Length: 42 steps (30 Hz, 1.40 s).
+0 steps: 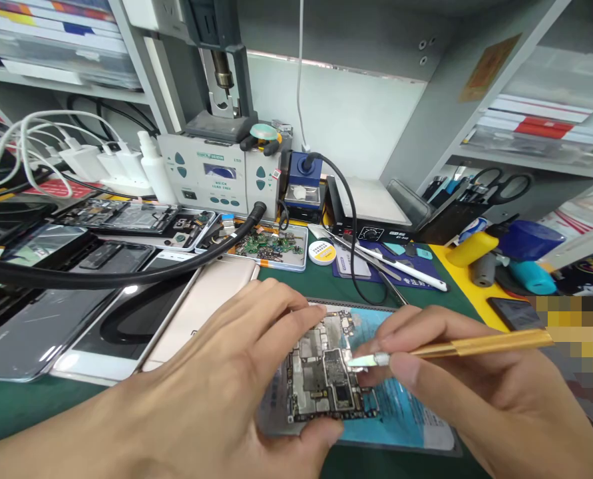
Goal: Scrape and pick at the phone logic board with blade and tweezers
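Observation:
A phone logic board [309, 372], with metal shields and rows of small chips, is tilted up over a blue-and-grey work pad [406, 419]. My left hand [246, 352] grips it by its edges, fingers at the top and thumb at the bottom. Between the thumb and fingers of my right hand [456, 372] is a craft knife [496, 342] with a gold handle and a pale, pointed blade. Its tip meets the board's right side, by the shielded area. Some right fingertips are behind the board's edge, partly hidden.
Several phones [126, 319] lie to the left, crossed by a thick black hose [126, 276]. Behind are a tray of circuit boards [299, 246], a grey rework station [216, 176], a round tin [322, 251] and tweezers [371, 256]. Bottles [470, 249] and scissors [506, 186] are at right.

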{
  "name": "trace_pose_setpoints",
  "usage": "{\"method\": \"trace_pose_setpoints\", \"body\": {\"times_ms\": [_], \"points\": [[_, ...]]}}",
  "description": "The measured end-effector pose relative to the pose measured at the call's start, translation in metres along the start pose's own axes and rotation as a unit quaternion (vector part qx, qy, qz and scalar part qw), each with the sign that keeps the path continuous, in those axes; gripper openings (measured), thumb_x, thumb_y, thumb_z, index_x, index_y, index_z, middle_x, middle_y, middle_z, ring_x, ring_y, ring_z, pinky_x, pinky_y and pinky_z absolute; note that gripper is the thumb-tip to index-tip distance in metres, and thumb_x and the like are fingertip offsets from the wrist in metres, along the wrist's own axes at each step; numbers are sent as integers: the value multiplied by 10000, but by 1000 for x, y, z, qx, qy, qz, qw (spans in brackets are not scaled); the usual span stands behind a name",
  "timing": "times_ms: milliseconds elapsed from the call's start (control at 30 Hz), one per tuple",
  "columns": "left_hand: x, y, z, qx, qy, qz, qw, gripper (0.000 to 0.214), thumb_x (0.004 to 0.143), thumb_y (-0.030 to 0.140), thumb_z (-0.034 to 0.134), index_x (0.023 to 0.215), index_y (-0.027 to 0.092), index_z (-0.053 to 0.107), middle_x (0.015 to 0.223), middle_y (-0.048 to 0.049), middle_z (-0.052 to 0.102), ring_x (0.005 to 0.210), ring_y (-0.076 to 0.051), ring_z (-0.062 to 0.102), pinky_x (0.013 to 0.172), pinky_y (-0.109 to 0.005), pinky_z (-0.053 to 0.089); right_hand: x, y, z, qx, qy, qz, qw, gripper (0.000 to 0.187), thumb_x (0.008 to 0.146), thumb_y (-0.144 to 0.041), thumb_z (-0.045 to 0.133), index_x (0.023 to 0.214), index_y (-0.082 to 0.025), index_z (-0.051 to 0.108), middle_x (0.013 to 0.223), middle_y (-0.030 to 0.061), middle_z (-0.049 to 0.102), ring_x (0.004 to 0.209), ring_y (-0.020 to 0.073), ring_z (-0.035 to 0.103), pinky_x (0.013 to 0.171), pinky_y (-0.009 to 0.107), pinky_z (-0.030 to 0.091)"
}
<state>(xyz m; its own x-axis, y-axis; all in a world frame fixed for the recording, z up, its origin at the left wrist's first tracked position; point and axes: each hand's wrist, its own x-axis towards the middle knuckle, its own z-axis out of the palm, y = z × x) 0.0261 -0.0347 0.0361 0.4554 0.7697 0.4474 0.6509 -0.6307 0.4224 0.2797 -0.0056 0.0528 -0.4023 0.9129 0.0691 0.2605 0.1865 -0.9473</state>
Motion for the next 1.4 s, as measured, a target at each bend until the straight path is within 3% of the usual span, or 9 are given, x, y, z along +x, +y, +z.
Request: {"method": "trace_pose_setpoints", "body": {"times_ms": [367, 633, 967, 1267, 1400], "points": [[-1, 4, 1, -8, 1, -21, 1000, 716, 689, 301, 844, 1343, 265, 555, 1166, -20, 577, 1054, -182, 665, 920, -296, 621, -4, -3, 2, -50, -11, -37, 998, 144, 1021, -323, 696, 904, -349, 776, 895, 7, 777, 866, 201, 764, 748, 245, 646], [-8, 3, 7, -19, 21, -33, 999, 690, 750, 303, 750, 1393, 262, 501, 1189, -28, 512, 1073, -188, 625, 959, -317, 611, -3, -4, 7, -81, -24, -61, 995, 140, 1037, -277, 670, 953, -364, 740, 933, -34, 788, 910, 172, 775, 787, 222, 655], [-5, 8, 7, 9, 39, -23, 999, 380, 746, 290, 749, 1079, 210, 582, 1052, -38, 537, 976, -216, 597, 784, -369, 608, -5, -1, 6, -86, -40, -84, 992, 181, 1056, -248, 644, 1039, -413, 717, 968, -58, 791, 944, 142, 778, 826, 184, 647], [-2, 9, 10, 33, 44, -15, 998, 304, 779, 290, 702, 1049, 183, 613, 1015, -52, 533, 944, -240, 570, 741, -406, 583, -7, 0, 11, -124, -13, -129, 984, 233, 1007, -139, 639, 1020, -365, 693, 940, -73, 769, 918, 112, 766, 837, 161, 632], [-4, 8, 11, 40, 63, -2, 997, 407, 776, 278, 694, 1157, 167, 601, 1024, -52, 517, 931, -241, 559, 725, -406, 567, -8, 1, 12, -156, 7, -160, 975, 248, 971, -103, 636, 1018, -341, 687, 961, -72, 775, 943, 107, 768, 843, 152, 629]]}}
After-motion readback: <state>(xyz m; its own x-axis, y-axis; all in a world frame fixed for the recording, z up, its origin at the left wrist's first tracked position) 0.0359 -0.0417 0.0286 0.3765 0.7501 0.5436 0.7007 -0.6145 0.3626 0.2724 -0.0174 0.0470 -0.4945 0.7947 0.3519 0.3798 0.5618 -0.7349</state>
